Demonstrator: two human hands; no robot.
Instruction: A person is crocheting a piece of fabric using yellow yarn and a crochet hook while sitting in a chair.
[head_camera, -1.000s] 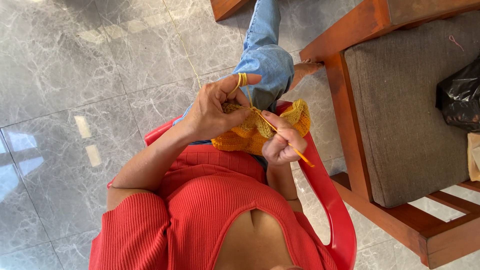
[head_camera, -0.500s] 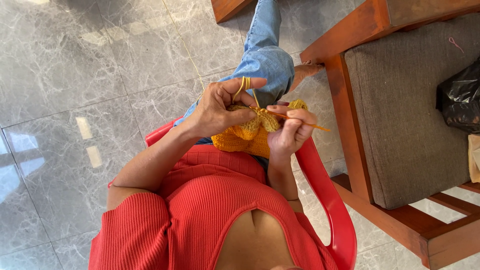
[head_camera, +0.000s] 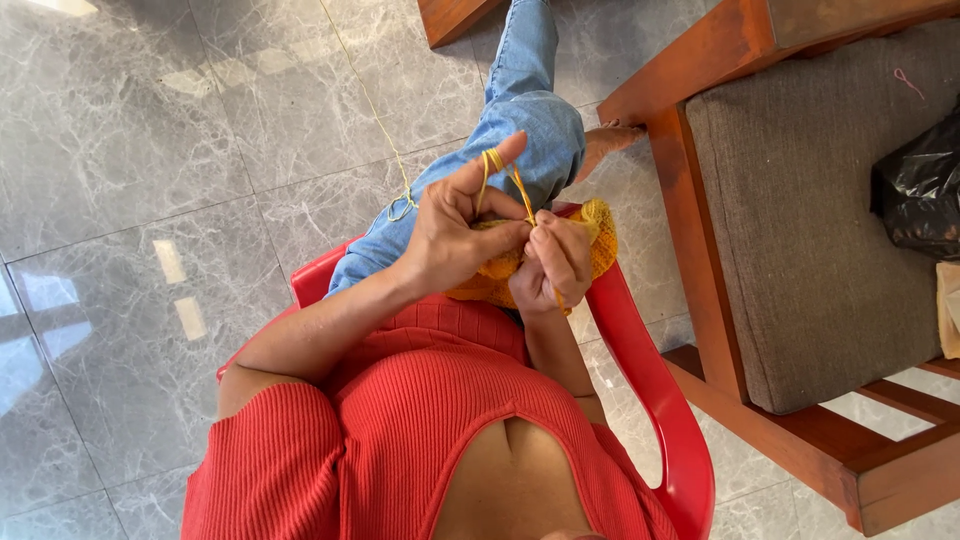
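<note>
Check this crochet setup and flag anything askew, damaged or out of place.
Nothing stands out. The left hand holds yellow yarn looped over its index finger, the right hand works at the yellow crochet piece, and the black plastic bag lies on the cushioned chair.

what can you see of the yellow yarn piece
The yarn piece is a mustard-yellow, crocheted-looking fabric with an open, netted texture, bunched in the lap above the red chair. The left hand and right hand cover most of it. A thin yellow strand loops over the raised left forefinger and trails off across the floor.
</note>
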